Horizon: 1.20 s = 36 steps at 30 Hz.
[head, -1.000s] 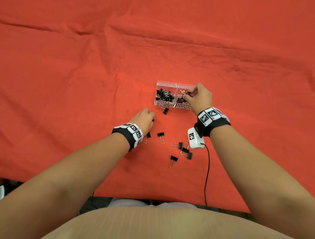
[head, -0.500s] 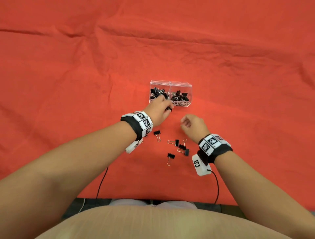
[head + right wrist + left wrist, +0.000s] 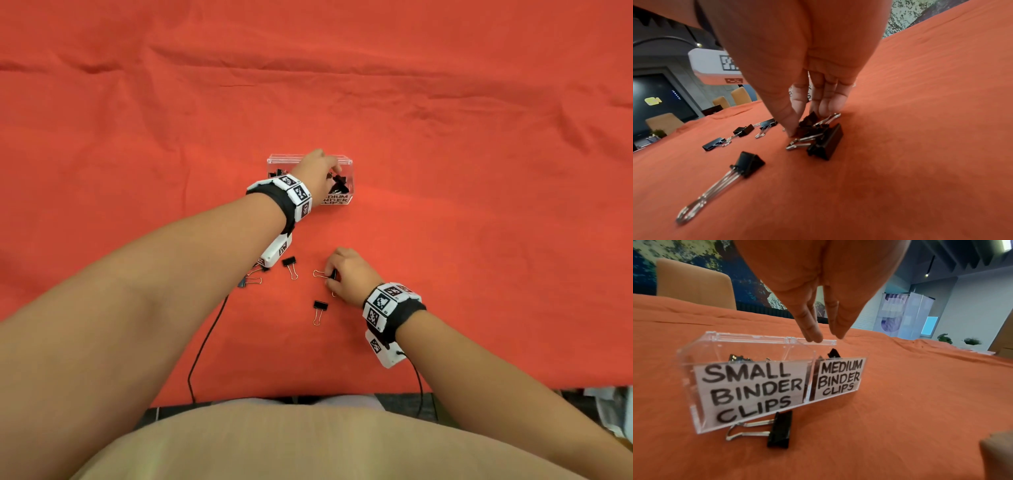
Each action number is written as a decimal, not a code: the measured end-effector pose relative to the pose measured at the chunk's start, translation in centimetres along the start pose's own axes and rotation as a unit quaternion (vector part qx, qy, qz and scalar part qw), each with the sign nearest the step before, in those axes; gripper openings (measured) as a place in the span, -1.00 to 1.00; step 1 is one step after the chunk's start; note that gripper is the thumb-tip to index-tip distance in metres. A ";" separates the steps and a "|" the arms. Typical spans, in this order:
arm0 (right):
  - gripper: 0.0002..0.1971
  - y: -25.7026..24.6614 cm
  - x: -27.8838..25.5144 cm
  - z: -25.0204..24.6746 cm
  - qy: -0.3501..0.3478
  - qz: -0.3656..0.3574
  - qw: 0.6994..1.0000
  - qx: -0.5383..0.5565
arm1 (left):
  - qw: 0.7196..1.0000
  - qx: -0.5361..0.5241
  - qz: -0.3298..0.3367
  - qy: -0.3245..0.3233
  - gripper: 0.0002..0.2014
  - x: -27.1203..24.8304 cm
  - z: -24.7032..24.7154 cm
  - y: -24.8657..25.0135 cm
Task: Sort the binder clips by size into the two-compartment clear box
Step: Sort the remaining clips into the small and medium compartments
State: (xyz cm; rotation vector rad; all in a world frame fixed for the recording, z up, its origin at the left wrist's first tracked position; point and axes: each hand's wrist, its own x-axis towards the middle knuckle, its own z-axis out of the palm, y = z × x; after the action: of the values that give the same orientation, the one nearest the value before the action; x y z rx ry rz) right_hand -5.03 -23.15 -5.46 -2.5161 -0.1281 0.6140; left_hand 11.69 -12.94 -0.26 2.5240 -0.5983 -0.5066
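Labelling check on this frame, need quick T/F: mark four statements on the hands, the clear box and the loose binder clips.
1. The left hand is over the clear box. True.
2. The right hand rests in the clear box. False: it pinches a binder clip on the red cloth.
3. The left compartment is labelled SMALL BINDER CLIPS. True.
4. All binder clips are boxed. False: several lie loose on the red cloth.
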 end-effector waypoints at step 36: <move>-0.76 2.0 -1.9 0.0 0.058 0.039 0.997 0.032 | 0.962 0.104 0.119 -0.222 -0.62 -16.0 8.0 -0.7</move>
State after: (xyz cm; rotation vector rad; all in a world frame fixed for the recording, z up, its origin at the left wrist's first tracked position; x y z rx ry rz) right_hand -6.79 -25.21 -5.73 -2.4971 0.0303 0.4938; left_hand -5.08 -7.40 -3.33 2.4872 -1.1601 -0.9733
